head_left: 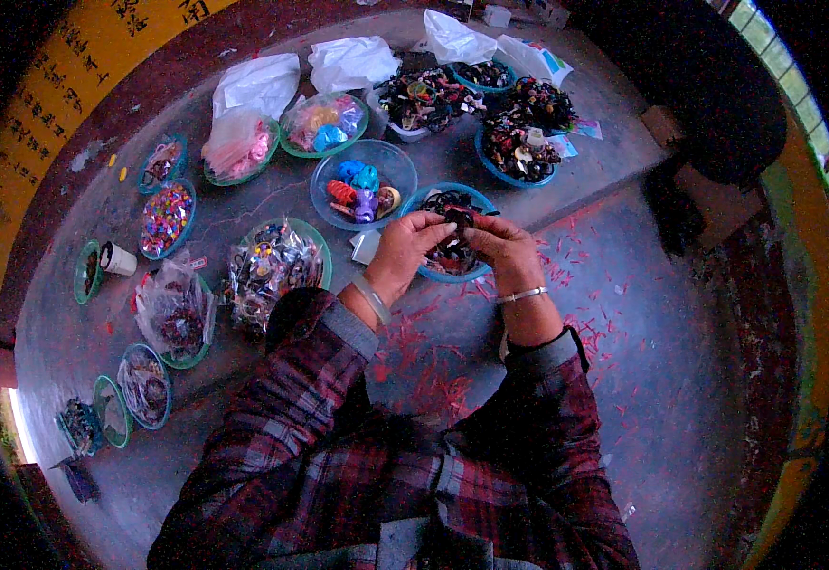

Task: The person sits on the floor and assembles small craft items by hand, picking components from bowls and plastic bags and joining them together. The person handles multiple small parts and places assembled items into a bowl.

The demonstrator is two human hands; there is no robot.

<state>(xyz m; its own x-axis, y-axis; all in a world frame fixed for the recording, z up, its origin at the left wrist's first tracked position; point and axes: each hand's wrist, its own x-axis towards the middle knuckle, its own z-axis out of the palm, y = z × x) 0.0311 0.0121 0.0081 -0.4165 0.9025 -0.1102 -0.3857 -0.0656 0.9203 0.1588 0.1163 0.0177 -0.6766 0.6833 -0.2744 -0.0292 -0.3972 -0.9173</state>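
Observation:
Both my hands meet over a round blue basket (454, 278) of dark, tangled pieces that look like hair ties. My left hand (397, 258) pinches a small dark piece (459, 220) between thumb and fingers. From the other side, my right hand (512, 255) is closed on the same piece. Its exact kind is too dark and small to tell. Just beyond my left hand stands a clear bowl (316, 190) with red, blue and purple pieces (365, 179). A small white card or box (365, 247) lies beside my left wrist.
Baskets of dark accessories (519, 157) stand at the back right, near white plastic bags (353, 63). Green baskets (324, 256) with bagged trinkets and a basket of colourful beads (167, 217) are on the left. Red scraps (433, 375) litter the ground by my arms.

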